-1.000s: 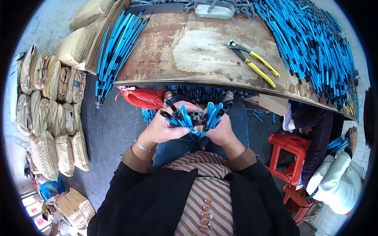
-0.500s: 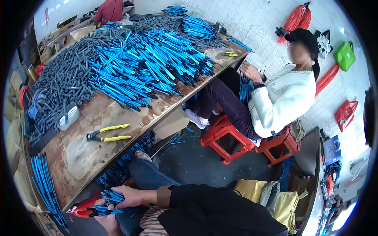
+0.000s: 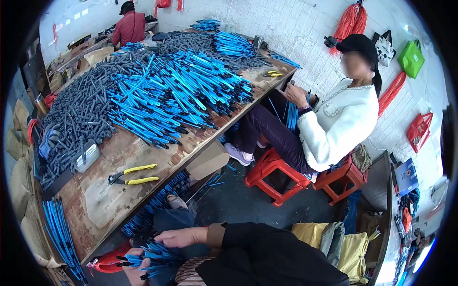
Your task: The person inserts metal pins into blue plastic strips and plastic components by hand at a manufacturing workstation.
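My left hand [image 3: 138, 270] is closed around a bundle of thin blue plastic sticks with black ends [image 3: 164, 252], low over my lap beside the table's near edge. Just above that bundle, my right hand [image 3: 183, 237] has its fingers bent down against the upper sticks, pinching at them; its fingertips are partly hidden. On the table [image 3: 107, 190] lies a large heap of similar blue sticks [image 3: 186, 90]. Grey plastic tube-like pieces [image 3: 81, 102] are piled beside and behind the heap. Pliers with yellow handles [image 3: 138, 175] rest with their handles spread near the front edge.
A co-worker in a white jacket [image 3: 334, 119] sits on a red stool [image 3: 274, 178], handling blue sticks. A person in red [image 3: 130, 29] is at the back. Nearby are a clear plastic box [image 3: 87, 156], sticks at the table's left end [image 3: 62, 233], a red bag [image 3: 109, 260] and yellow sacks [image 3: 350, 252].
My right hand has shifted from gripping across the bundle to its upper side. The sticks in my left hand are now more fanned out. The view has tilted slightly.
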Demonstrator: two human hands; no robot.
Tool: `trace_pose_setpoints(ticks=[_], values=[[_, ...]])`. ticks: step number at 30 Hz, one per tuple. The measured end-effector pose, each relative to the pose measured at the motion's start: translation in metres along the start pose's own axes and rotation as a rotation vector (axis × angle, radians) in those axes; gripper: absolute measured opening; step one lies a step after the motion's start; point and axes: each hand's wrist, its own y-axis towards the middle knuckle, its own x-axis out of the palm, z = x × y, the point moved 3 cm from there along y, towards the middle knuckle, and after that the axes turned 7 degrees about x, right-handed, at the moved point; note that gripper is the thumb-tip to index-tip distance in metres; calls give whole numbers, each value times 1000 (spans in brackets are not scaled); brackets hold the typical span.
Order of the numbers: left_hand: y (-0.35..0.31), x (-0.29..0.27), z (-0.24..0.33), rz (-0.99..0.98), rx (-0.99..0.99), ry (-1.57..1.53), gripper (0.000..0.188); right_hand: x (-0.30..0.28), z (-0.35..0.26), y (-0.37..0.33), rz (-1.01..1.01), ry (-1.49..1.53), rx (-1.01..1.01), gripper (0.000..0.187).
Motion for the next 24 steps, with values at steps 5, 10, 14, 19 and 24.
trace_pose_setpoints(ticks=[5,10,14,19,24], values=[[26,30,18,-207,104,118,19,-23,-3,20,-160,14,443,32],[17,16,-19,-106,-183,-97,38,-10,-60,21,-390,-366,276,27],[19,20,14,-190,87,222,19,-4,-48,20,-383,-375,111,25],[-13,11,3,127,-254,-97,26,17,-25,18,-123,-352,22,24],[16,31,-1,96,-176,-138,23,-5,-42,6,97,-330,231,22]])
